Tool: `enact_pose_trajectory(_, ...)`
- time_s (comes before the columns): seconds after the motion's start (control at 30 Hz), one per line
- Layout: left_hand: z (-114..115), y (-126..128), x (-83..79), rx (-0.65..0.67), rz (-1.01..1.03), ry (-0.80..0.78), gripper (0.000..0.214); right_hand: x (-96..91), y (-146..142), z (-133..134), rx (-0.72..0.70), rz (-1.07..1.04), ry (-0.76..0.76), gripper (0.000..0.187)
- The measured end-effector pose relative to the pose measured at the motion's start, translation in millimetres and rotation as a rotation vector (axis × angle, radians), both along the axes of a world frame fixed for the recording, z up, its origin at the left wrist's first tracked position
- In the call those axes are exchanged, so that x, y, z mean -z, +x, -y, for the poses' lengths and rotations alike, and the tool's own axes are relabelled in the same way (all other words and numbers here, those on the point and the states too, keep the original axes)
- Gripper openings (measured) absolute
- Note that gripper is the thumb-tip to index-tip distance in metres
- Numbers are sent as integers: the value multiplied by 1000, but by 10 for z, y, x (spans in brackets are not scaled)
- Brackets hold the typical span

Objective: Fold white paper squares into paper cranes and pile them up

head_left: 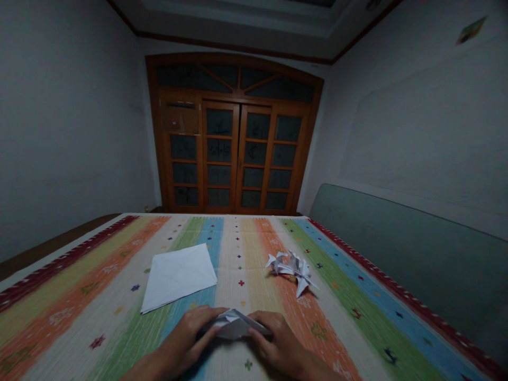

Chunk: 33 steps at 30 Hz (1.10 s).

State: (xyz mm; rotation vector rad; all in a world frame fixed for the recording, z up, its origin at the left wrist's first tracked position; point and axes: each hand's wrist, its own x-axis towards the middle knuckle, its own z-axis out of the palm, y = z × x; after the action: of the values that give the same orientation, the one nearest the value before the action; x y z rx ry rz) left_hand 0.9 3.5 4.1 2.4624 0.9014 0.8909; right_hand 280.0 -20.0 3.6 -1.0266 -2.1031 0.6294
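A partly folded sheet of white paper (235, 329) is held between my two hands, just over the near middle of the striped cloth. My left hand (191, 334) pinches its left end, thumb in front and fingers behind. At the right end, my right hand (278, 338) grips it in the same way. The paper rises to a low peak in the middle, with an opened fold along its top. Beyond my left hand lies a stack of flat white square paper (179, 278). Several folded white paper figures (292, 269) sit in a cluster beyond my right hand.
A tablecloth with coloured stripes (119, 312) covers the table. Along the right side runs a pale green upright panel (397, 238). Wooden doors with glass panes (238, 153) stand past the table's far edge, between pale walls.
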Motion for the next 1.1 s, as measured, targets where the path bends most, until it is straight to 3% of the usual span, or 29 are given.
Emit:
enact_pose_trajectory(0.27, -124, -2, 136, -132, 68, -168, 34, 63, 7, -99, 69, 28, -53, 44)
enact_pose_trajectory(0.5, -94, 62, -79, -207, 200, -302, 34, 101, 33, -109, 90, 51, -32, 69)
enact_pose_trajectory(0.7, -180, 56, -101, -334, 312, -439, 37, 112, -21, -91, 115, 143, 25, 65)
enact_pose_trajectory(0.83, -262, 19, -108, -377, 329, -444, 37, 166, -15, -93, 109, 207, 93, 62)
enact_pose_trajectory(1.0, -278, 17, -132, -378, 250, -432, 33, 187, -16, -103, 305, 247, 79, 59)
enact_pose_trajectory(1.1, -216, 62, -128, -373, 177, -428, 27, 125, -41, -71, 372, 239, 48, 44)
